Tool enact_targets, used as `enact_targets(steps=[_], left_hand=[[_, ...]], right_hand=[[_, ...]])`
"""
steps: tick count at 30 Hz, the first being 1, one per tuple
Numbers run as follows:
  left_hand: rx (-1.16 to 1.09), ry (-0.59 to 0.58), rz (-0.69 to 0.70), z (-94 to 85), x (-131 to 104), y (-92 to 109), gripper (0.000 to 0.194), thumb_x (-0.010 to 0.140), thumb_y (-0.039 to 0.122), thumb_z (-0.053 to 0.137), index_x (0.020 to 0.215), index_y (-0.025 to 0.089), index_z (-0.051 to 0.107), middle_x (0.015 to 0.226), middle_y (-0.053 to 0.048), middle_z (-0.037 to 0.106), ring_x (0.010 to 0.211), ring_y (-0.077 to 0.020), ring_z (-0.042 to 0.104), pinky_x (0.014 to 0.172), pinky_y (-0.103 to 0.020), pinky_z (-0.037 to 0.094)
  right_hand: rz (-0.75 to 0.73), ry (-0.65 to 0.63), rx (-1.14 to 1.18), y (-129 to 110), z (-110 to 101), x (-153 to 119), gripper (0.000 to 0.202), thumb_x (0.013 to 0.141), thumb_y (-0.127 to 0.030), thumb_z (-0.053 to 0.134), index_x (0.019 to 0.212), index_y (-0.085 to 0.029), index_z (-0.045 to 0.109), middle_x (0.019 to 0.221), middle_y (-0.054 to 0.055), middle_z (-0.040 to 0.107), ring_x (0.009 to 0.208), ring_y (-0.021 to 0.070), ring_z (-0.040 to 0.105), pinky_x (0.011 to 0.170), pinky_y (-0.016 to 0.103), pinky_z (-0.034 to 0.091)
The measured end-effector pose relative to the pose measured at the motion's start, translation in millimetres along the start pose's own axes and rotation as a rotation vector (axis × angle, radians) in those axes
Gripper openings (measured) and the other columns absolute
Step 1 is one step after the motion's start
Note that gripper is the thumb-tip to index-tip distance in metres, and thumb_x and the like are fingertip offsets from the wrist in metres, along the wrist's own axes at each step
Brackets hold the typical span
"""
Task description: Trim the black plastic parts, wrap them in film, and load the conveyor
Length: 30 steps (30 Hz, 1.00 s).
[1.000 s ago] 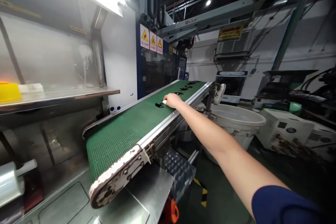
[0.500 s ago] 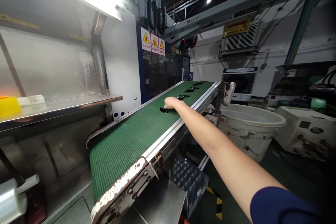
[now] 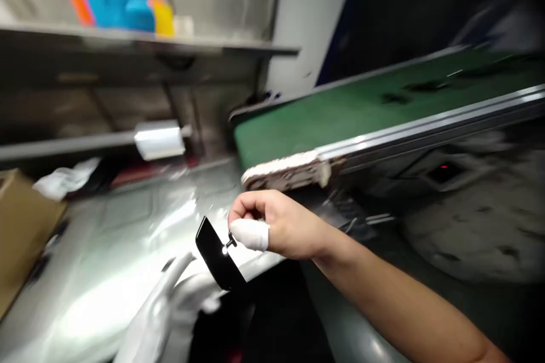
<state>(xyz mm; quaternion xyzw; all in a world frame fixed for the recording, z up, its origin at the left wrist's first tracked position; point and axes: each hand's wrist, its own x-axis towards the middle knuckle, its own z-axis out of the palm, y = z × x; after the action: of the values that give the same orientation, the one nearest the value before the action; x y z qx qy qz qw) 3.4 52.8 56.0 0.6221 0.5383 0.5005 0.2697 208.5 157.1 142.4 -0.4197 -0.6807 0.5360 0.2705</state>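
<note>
My right hand [image 3: 272, 224], with a white covering on its thumb, pinches the small stem of a glossy black flat plastic part [image 3: 216, 252]. The part hangs tilted in front of the fingertips, above a shiny metal worktop [image 3: 128, 210]. Low in the view, close to the part, is my left hand [image 3: 170, 300] in what looks like a white glove. Motion smears it, and its fingers cannot be made out. A small dark piece [image 3: 168, 264] lies beside it on the worktop.
The green conveyor belt [image 3: 306, 119] rises to the right with blurred dark parts [image 3: 426, 86] on it. A shelf [image 3: 221, 45] carries a blue, orange and yellow object [image 3: 119, 7]. Below are a white roll [image 3: 159, 140] and, far left, a cardboard box [image 3: 25, 232].
My view has swung left and down from the conveyor to the worktop. My right hand has come off the belt with the black part in it. My left hand has entered the view.
</note>
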Motion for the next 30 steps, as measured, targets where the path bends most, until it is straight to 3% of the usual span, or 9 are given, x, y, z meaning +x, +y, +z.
enact_targets(steps=[2,3,5,8,15,21,30], left_hand=[[-0.45,-0.084,-0.281,-11.4,-24.9,-3.6,0.061,0.105,0.06,0.03,0.141,0.021,0.061,0.101,-0.014,0.076,0.085,-0.0284,0.072,0.069,-0.041,0.06],[-0.753,-0.105,-0.423,-15.7,-33.5,-8.0,0.064,0.105,0.063,0.029,0.142,0.021,0.06,0.097,-0.014,0.076,0.085,-0.0289,0.072,0.069,-0.04,0.06],[-1.104,-0.073,-0.538,-23.2,-47.8,-20.3,0.053,0.105,0.056,0.04,0.138,0.021,0.064,0.095,-0.012,0.077,0.085,-0.027,0.073,0.065,-0.033,0.057],[-1.185,-0.02,-0.562,-33.1,-68.4,-38.0,0.04,0.104,0.044,0.053,0.135,0.022,0.066,0.092,-0.009,0.079,0.083,-0.0233,0.075,0.06,-0.026,0.055],[-1.223,-0.018,-0.605,-38.8,-94.6,-53.3,0.041,0.104,0.047,0.055,0.135,0.023,0.065,0.09,-0.007,0.08,0.071,-0.0182,0.073,0.055,-0.023,0.055],[-1.289,-0.087,-0.638,-34.3,-93.7,-54.0,0.04,0.102,0.047,0.059,0.135,0.024,0.066,0.089,-0.004,0.08,0.073,-0.0172,0.074,0.056,-0.022,0.058],[-1.257,-0.091,-0.696,-24.0,-93.0,-52.3,0.037,0.102,0.047,0.059,0.132,0.027,0.068,0.088,-0.002,0.079,0.073,-0.0156,0.074,0.059,-0.021,0.058]], right_hand=[[0.105,-0.142,0.235,25.2,57.2,1.7,0.02,0.079,-0.031,0.077,0.083,-0.016,0.065,0.073,-0.002,0.061,0.063,0.0096,0.051,0.056,0.021,0.04],[0.146,-0.177,0.283,37.1,79.1,3.7,0.019,0.079,-0.031,0.076,0.081,-0.016,0.064,0.072,-0.002,0.06,0.062,0.0096,0.051,0.056,0.021,0.04],[0.206,-0.234,0.332,56.6,111.9,7.8,0.017,0.081,-0.03,0.073,0.08,-0.017,0.062,0.071,-0.002,0.06,0.061,0.0101,0.052,0.057,0.022,0.04],[0.258,-0.278,0.32,71.3,139.0,8.6,0.015,0.082,-0.029,0.071,0.08,-0.017,0.062,0.072,-0.003,0.059,0.064,0.0108,0.052,0.06,0.024,0.041],[0.249,-0.306,0.339,80.4,153.7,-3.7,0.015,0.088,-0.03,0.069,0.084,-0.017,0.064,0.077,-0.002,0.061,0.071,0.0123,0.054,0.065,0.025,0.043],[0.218,-0.272,0.437,91.8,151.2,-13.7,0.019,0.091,-0.033,0.071,0.085,-0.017,0.064,0.079,-0.002,0.061,0.072,0.0114,0.055,0.067,0.025,0.045],[0.229,-0.238,0.502,105.7,144.5,-23.6,0.022,0.09,-0.039,0.072,0.09,-0.018,0.068,0.081,0.0,0.064,0.073,0.0139,0.059,0.067,0.028,0.047]])
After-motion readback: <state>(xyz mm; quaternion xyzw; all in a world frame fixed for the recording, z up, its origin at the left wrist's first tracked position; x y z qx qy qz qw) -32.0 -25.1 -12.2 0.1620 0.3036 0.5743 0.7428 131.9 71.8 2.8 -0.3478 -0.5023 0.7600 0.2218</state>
